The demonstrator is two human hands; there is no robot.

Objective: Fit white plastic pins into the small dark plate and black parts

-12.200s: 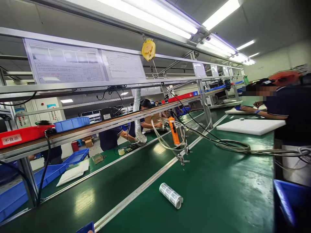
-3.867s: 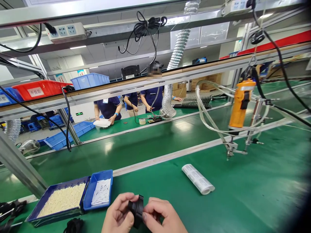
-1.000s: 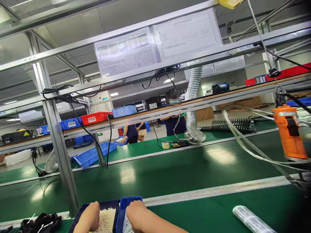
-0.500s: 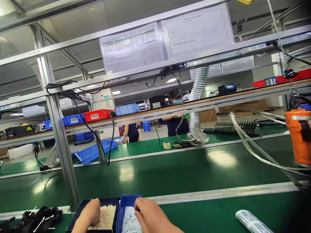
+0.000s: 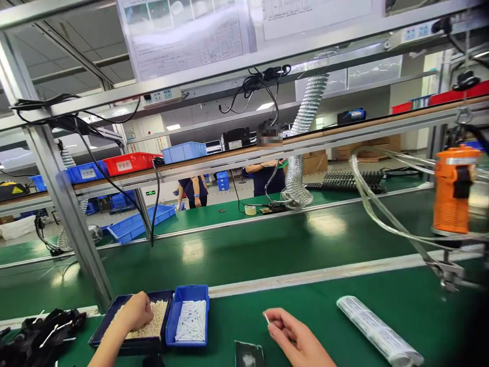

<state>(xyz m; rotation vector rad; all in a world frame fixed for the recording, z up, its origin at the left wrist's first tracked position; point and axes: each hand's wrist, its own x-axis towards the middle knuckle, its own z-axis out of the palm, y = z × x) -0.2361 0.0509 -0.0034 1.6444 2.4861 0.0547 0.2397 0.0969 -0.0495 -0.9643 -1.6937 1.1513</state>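
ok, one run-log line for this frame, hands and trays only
left hand: in tray of white pellets | right hand: pinching small white stick above green mat | tray of white sticks: untouched

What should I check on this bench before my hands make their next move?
1. Right hand pinches a small white stick at the fingertips: ok.
2. Left hand rests in the tray of white pellets; whether it has a pellet: cannot tell.
3. Blue bin of white sticks upright beside the pellet tray, stocked: ok.
4. Small dark piece at the frame's bottom edge, cut off: cannot tell.
5. Rolled label sheet lies apart from both hands: ok.
6. Orange driver hangs off to the right, away from the hands: ok.
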